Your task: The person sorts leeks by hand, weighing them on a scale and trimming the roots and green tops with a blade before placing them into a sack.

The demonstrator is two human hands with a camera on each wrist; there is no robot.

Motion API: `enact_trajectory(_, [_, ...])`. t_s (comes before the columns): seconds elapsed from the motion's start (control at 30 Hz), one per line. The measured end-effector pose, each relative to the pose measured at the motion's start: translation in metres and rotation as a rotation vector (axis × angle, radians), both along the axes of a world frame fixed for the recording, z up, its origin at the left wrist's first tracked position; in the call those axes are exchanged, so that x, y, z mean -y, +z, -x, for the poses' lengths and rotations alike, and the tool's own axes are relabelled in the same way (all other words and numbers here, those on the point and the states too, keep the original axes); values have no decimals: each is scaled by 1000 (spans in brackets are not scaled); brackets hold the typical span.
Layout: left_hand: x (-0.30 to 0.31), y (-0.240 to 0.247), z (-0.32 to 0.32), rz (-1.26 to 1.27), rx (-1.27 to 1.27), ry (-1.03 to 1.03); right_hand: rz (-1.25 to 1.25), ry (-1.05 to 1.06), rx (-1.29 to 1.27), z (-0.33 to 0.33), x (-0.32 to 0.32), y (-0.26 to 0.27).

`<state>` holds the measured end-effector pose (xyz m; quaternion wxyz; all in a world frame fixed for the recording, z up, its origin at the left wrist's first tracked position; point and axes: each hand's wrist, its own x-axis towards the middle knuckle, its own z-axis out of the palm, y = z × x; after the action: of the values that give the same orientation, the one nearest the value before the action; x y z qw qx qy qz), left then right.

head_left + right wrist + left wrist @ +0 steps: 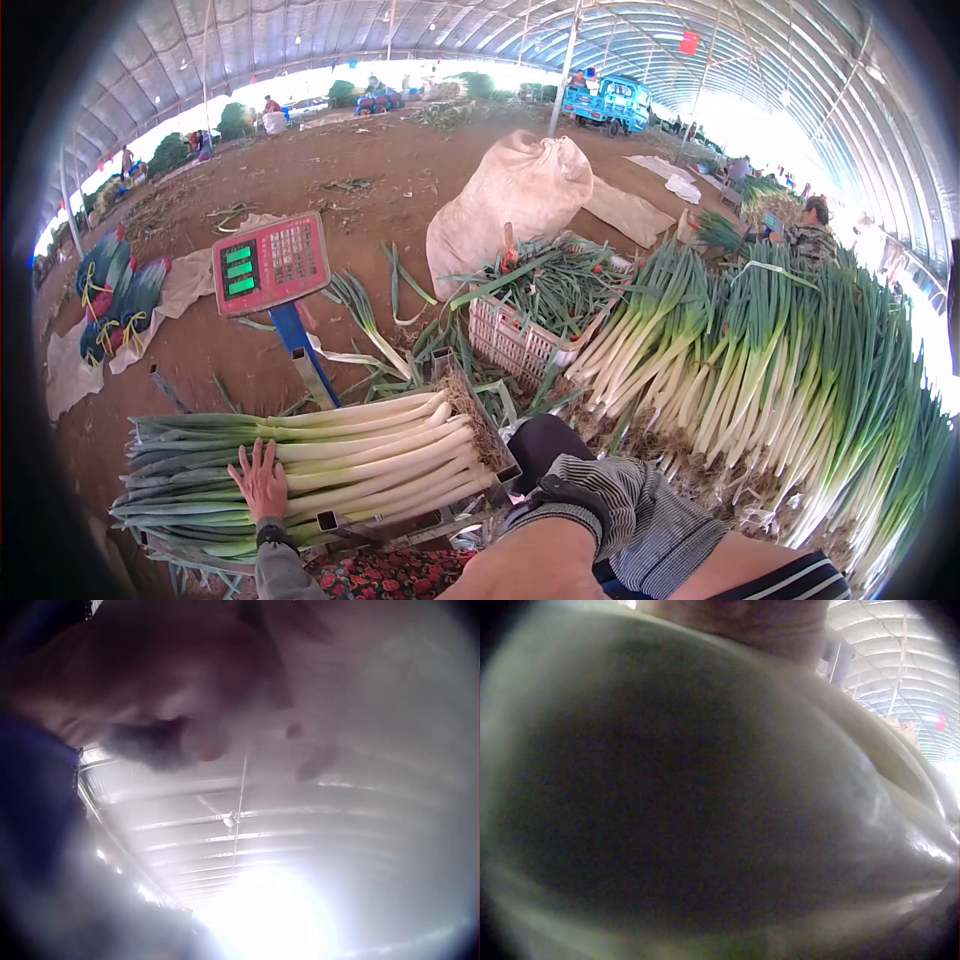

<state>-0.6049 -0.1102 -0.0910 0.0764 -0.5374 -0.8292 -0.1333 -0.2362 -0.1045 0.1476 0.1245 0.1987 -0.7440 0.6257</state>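
Observation:
My left hand (262,482) rests palm down with spread fingers on a row of large green onions (380,462). They lie side by side in a metal frame (503,474), green leaves to the left, white stalks and roots to the right. In the left wrist view, pale green stalks (900,814) fill most of the picture, close and blurred. A bare right forearm (535,565) crosses the bottom of the head view, where its hand is hidden. Blurred skin (187,675) covers the top of the right wrist view; I cannot tell what that hand holds.
Behind the frame stands a scale display (272,264) on a blue post (303,355). A pink crate (510,340) with leaves sits ahead, before a large sack (510,205). Piled green onions (770,370) line the right. Tied bundles (125,295) lie at left.

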Motion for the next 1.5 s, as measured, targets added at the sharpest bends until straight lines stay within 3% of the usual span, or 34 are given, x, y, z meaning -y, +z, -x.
enact_trajectory(1.5, [1, -7, 3, -14, -3, 9, -23, -44, 46, -6, -2, 1])
